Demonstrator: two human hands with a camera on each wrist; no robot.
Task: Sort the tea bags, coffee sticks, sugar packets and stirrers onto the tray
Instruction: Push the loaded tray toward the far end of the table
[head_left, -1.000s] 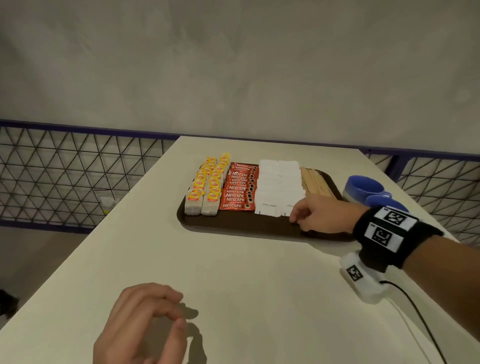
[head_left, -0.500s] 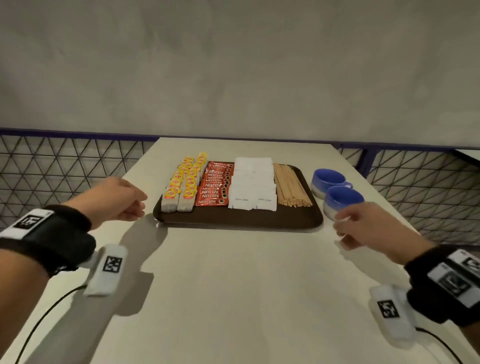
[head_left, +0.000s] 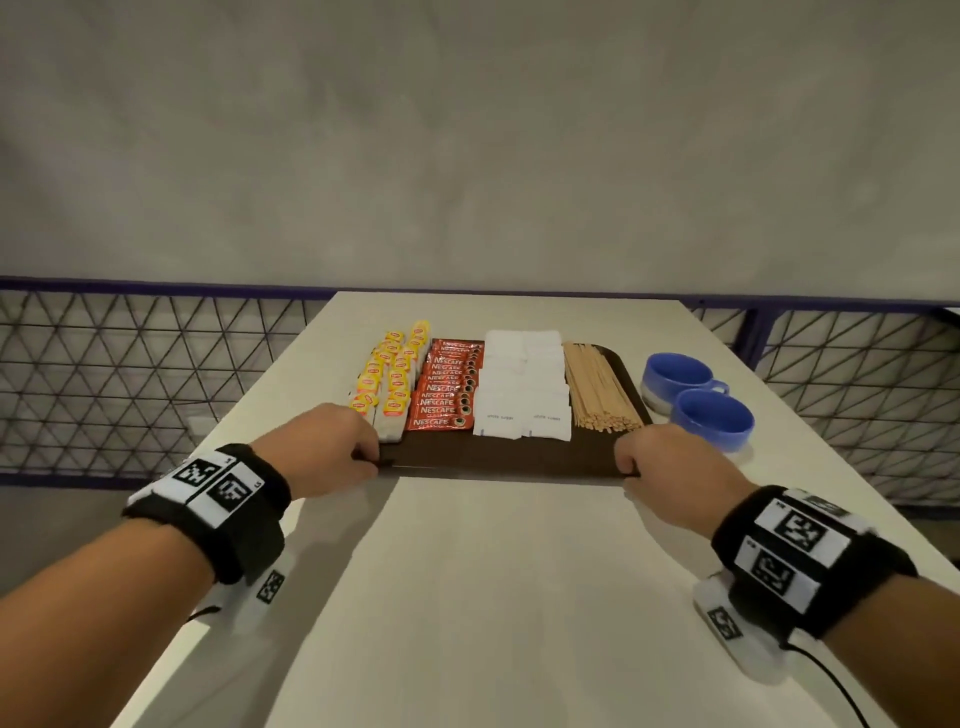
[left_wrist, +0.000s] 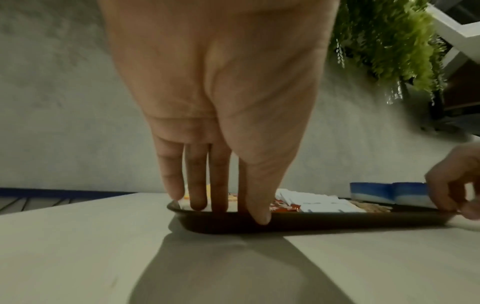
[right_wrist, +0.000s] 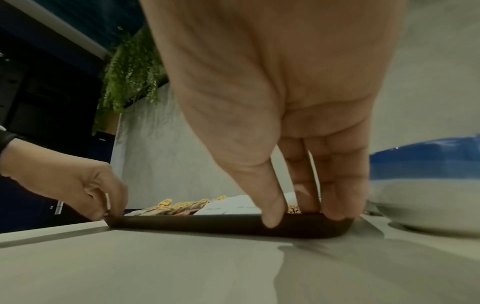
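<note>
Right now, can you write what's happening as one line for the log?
left hand: grips tray near-left corner | right hand: grips near-right corner | tea bags, coffee sticks, sugar packets, stirrers: sorted in rows

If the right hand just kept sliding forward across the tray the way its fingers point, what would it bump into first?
Most likely the wooden stirrers. The right hand grips the near right corner of the tray, and the stirrer ends lie just beyond its fingers. The blue cups sit off to the side.
</note>
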